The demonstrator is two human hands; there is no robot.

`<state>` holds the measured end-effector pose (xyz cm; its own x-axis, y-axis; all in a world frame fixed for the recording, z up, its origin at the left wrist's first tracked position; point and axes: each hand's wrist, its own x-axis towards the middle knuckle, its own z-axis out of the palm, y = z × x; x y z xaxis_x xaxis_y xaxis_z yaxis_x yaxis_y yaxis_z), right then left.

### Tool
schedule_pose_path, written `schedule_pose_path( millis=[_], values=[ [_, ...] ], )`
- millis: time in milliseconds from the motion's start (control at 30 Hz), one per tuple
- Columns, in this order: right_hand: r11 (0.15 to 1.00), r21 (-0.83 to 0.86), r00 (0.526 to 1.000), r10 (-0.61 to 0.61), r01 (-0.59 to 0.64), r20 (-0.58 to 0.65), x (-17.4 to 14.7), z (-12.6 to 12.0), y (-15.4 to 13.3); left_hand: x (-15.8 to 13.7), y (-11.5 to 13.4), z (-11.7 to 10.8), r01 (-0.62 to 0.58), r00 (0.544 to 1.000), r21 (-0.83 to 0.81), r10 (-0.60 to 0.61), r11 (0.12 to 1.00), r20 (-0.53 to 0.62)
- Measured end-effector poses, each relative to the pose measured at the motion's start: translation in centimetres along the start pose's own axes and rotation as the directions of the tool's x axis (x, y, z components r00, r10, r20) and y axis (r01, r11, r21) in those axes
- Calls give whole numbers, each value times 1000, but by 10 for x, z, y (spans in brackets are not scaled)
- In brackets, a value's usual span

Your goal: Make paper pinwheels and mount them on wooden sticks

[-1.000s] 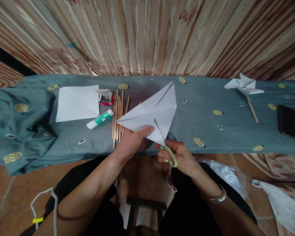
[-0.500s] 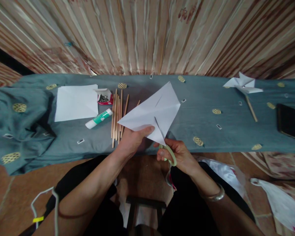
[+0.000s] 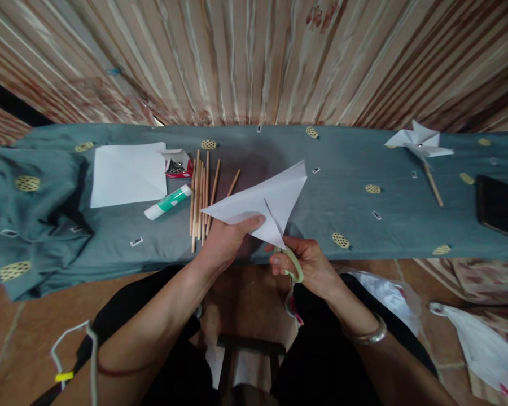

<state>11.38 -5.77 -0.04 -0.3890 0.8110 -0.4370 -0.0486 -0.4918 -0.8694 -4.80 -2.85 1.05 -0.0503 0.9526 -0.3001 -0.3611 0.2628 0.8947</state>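
The cutting is under way on a white paper sheet (image 3: 248, 206), held above the near edge of the worktop (image 3: 389, 237), its left corner over some wooden sticks (image 3: 202, 192). The left hand (image 3: 224, 239) grips it with the thumb on top; its other fingers are hidden beneath. The right hand (image 3: 307, 262) has its fingers curled around the handles of green scissors (image 3: 295, 269) at the near corner, where one slit runs inward; how far the blades are apart I cannot tell. Other slits are not clear from this angle. No stick or pin is joined to this sheet, and its corners are not yet brought to the middle. One finished paper pinwheel (image 3: 423, 141) lies to the right, while flat paper (image 3: 127, 175), a glue stick (image 3: 168, 202) and a box of metal pins (image 3: 179, 165) lie to the left.
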Motion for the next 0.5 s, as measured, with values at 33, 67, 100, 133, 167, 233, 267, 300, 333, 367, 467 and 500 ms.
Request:
schedule_pose_path(
  millis=[33,67,100,133,167,233,267,300,333,367,467,500],
  values=[
    [1000,-12,1000,-3,3,6,0,-1,0,0,0,0,10,1000,-13,-10,1000,3],
    [1000,-23,1000,-5,5,16,-1,-2,1,-1,1,1,19,1000,-30,-19,999,8],
    [999,-34,999,-6,7,31,-1,-3,1,-1,2,1,29,999,-50,-28,998,16],
    [999,-46,999,-5,8,53,-2,-4,1,0,2,1,37,999,-74,-35,997,24],
    [998,-59,997,-3,8,78,-2,-4,1,0,4,1,43,999,-100,-40,994,34],
    [996,-92,991,10,3,132,-4,-7,1,3,7,0,54,998,-148,-47,988,49],
    [994,-110,987,23,-6,157,-5,-8,1,5,9,-1,47,998,-168,-39,985,46],
    [992,-128,983,38,-15,178,-6,-10,0,8,11,-2,27,999,-186,-20,982,36],
    [988,-151,980,53,-24,193,-7,-12,0,11,14,-3,-6,1000,-200,10,980,17],
    [984,-176,977,66,-30,205,-9,-15,-1,14,16,-5,-44,999,-210,43,977,-6],
    [963,-267,964,104,-37,243,-16,-30,-7,20,22,-11,-113,993,-217,100,970,-71],
    [955,-296,962,113,-35,250,-19,-36,-10,21,23,-12,-110,992,-216,94,970,-81]
  ],
)
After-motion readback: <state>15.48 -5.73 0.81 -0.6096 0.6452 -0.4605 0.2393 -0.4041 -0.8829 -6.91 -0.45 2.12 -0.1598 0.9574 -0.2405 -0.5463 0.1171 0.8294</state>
